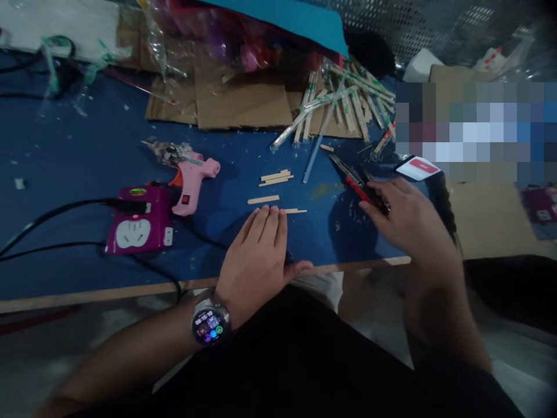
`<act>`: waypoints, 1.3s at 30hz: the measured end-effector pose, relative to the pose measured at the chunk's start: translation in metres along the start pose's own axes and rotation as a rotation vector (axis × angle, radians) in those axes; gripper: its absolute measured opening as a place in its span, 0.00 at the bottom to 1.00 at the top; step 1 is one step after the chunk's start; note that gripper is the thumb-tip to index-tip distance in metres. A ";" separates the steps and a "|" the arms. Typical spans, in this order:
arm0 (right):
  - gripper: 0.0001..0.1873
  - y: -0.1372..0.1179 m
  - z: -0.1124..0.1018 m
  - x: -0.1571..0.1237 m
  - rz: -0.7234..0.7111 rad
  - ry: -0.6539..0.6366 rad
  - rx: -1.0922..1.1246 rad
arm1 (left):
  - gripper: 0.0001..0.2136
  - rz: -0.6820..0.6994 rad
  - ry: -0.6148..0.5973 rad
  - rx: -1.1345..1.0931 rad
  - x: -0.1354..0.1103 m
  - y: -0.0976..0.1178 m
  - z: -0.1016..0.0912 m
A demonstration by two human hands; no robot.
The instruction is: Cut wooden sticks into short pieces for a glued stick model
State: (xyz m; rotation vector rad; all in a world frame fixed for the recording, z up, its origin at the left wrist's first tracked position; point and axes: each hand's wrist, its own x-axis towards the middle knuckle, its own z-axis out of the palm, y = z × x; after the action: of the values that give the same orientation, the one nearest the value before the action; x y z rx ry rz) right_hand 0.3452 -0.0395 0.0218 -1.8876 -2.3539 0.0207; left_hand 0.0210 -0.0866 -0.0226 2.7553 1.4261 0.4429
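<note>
My left hand (260, 247) lies flat on the blue table near its front edge, fingers stretched out and together. Its fingertips rest over thin wooden sticks (296, 211), whose ends poke out to the right. Just beyond them lies a round-ended craft stick (263, 200), with a small group of cut wooden sticks (277, 177) further back. In my right hand (407, 212) is a red and black utility knife (357, 188), its blade pointing up and left above the table. A second dark pointed piece shows beside it; I cannot tell what it belongs to.
A pink glue gun (191, 183) lies left, beside a purple power socket box (139, 223) with black cables. Wrapped chopsticks (348, 107) and a translucent glue stick (324, 130) lie behind. Cardboard (241, 96) and plastic bags fill the back. A phone (420, 167) lies at right.
</note>
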 end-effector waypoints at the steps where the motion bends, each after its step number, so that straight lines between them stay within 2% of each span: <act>1: 0.26 -0.003 0.004 0.000 0.009 0.011 0.002 | 0.48 0.004 0.007 0.005 0.000 0.000 0.000; 5: 0.27 -0.012 0.018 0.012 0.083 0.059 0.014 | 0.48 0.002 -0.004 0.024 0.002 0.001 -0.002; 8: 0.23 -0.014 0.024 0.023 0.089 0.076 0.006 | 0.47 -0.010 -0.041 0.015 0.003 0.001 -0.003; 12: 0.15 -0.018 0.017 0.025 0.140 0.095 0.017 | 0.46 -0.029 -0.078 -0.017 0.003 0.001 -0.004; 15: 0.15 -0.032 0.003 0.009 0.197 0.105 0.119 | 0.46 -0.031 -0.078 -0.031 0.004 0.001 -0.004; 17: 0.27 -0.047 -0.007 -0.007 0.189 0.064 0.325 | 0.46 -0.028 -0.080 -0.036 0.005 0.001 -0.005; 19: 0.43 -0.064 -0.014 -0.022 0.160 -0.090 0.534 | 0.44 -0.022 -0.088 -0.044 0.005 0.002 -0.006; 20: 0.43 -0.071 -0.016 -0.027 0.144 -0.173 0.581 | 0.43 -0.017 -0.092 -0.048 0.006 0.002 -0.006; 21: 0.39 -0.078 -0.018 -0.031 0.109 -0.234 0.598 | 0.43 -0.012 -0.094 -0.049 0.006 0.002 -0.007; 23: 0.35 -0.090 -0.017 -0.033 0.055 -0.303 0.601 | 0.43 -0.005 -0.095 -0.044 0.007 0.001 -0.008; 27: 0.35 -0.100 -0.011 -0.029 0.044 -0.343 0.595 | 0.43 -0.002 -0.102 -0.040 0.007 0.001 -0.007; 34: 0.39 -0.104 -0.010 -0.026 0.039 -0.378 0.597 | 0.47 0.018 -0.096 -0.042 0.005 -0.001 -0.005; 39: 0.38 -0.106 -0.012 -0.025 0.054 -0.411 0.647 | 0.43 0.021 -0.111 -0.056 0.006 -0.002 -0.007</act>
State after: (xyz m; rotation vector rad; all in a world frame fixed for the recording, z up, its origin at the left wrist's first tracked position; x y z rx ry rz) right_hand 0.2490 -0.0875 0.0408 -1.7112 -2.1174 1.1210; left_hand 0.0213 -0.0818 -0.0146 2.7066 1.3401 0.3204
